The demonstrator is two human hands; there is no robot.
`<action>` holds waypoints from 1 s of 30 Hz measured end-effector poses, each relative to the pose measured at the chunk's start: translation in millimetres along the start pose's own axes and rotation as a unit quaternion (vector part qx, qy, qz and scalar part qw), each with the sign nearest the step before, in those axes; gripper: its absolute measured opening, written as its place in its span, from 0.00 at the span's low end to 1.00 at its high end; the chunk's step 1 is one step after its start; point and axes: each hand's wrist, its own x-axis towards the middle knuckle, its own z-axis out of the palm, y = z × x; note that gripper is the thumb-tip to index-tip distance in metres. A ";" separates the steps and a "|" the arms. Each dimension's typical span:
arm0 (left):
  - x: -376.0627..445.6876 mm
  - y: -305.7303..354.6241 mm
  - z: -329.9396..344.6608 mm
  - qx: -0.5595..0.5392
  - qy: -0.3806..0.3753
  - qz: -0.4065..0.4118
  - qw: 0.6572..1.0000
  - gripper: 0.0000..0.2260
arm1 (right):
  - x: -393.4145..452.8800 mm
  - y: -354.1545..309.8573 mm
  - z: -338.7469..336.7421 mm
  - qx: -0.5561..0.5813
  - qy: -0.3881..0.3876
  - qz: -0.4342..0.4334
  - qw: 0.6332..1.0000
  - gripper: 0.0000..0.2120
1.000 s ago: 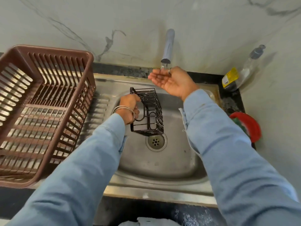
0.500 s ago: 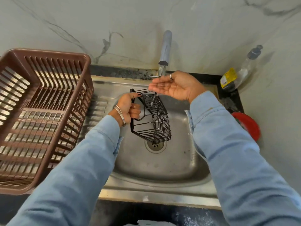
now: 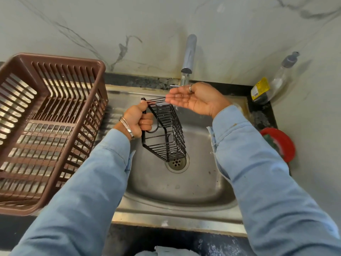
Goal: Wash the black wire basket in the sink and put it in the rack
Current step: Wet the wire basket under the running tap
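Black wire basket (image 3: 164, 130) over steel sink (image 3: 177, 193).
L hand (image 3: 139, 121) grasping its left edge; R hand (image 3: 195, 98) released, palm up under tap (image 3: 188, 58).

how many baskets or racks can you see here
2: the black wire basket held over the sink by the left hand, and the brown plastic rack on the counter to the sink's left.
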 end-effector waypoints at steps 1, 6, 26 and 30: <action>0.3 0.8 -4.8 -0.008 -0.008 -0.005 1.000 0.17 | -2.3 0.1 -1.3 -0.009 -0.018 0.014 1.000 0.13; 4.7 0.0 -22.7 -0.048 -0.038 -0.020 0.998 0.18 | -1.5 0.7 -8.7 -0.051 0.040 -0.009 0.998 0.11; 5.8 1.5 -45.6 -0.197 -0.204 -0.061 0.957 0.22 | 16.5 100.8 -76.5 -0.192 0.177 0.098 0.960 0.50; -0.2 1.0 -39.0 -0.105 -0.004 -0.020 0.994 0.23 | 24.6 104.0 -83.3 -0.172 0.215 0.084 0.958 0.51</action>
